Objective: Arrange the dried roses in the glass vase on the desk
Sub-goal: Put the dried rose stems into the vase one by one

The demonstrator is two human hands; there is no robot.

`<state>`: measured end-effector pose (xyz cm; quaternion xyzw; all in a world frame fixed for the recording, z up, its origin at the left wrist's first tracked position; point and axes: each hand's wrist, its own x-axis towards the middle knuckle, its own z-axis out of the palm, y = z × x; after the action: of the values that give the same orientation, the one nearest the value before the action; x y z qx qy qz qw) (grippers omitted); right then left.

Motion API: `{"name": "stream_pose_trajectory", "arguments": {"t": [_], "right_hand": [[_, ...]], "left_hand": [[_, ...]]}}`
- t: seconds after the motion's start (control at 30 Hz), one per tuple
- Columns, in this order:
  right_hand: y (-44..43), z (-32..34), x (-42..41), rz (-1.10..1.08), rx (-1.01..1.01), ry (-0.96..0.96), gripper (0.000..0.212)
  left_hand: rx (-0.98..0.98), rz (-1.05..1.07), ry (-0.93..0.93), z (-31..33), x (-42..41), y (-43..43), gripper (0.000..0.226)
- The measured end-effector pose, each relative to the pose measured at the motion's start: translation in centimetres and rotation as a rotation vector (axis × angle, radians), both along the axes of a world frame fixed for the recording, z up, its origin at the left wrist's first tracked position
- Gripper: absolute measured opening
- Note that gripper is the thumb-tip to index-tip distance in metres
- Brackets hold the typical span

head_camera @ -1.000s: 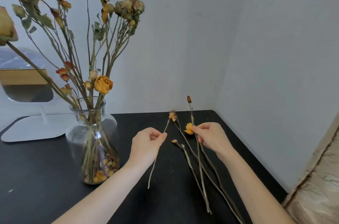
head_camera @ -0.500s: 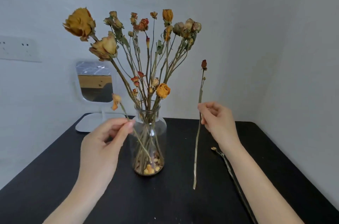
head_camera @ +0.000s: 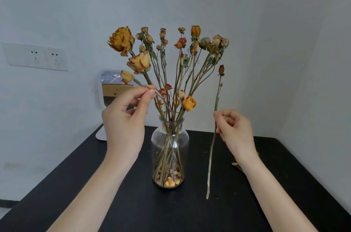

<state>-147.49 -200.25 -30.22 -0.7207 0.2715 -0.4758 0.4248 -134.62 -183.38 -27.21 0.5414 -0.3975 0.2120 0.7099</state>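
Note:
A clear glass vase [head_camera: 169, 148] stands on the black desk [head_camera: 133, 203], holding several dried yellow and orange roses [head_camera: 187, 55]. My left hand [head_camera: 125, 121] pinches the stem of a small yellow rose [head_camera: 126, 76]; the stem slants down toward the vase mouth. My right hand [head_camera: 234, 131], right of the vase, pinches a long thin stem with a small dark red bud [head_camera: 221, 69] held upright, its lower end hanging just above the desk.
A small mirror on a white stand [head_camera: 109, 89] is behind my left hand. A wall socket plate [head_camera: 36, 57] sits at the left. Another dried rose [head_camera: 235, 164] lies on the desk partly hidden behind my right forearm. Walls close off the back and right.
Both hands lifted a stem each off the desk. My left hand has risen and carried the yellow rose toward the vase mouth; my right hand keeps the red bud stem upright.

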Motion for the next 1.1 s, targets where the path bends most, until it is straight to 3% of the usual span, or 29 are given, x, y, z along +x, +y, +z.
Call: {"name": "stream_pose_trajectory", "arguments": {"t": [0.57,0.77,1.1], "right_hand": [[0.2,-0.3,0.6,-0.019,-0.038,0.016,0.011],[0.3,0.1,0.9,0.003,-0.046,0.000,0.008],[0.2,0.4,0.6,0.000,-0.067,0.003,0.008]], "left_hand": [[0.196,0.147,-0.147,-2.3,2.0,-2.8,0.027],[0.245,0.244,-0.194,-1.1,1.7,-3.6,0.015],[0.348,0.331,-0.245,0.7,1.7,-3.4,0.019]]}}
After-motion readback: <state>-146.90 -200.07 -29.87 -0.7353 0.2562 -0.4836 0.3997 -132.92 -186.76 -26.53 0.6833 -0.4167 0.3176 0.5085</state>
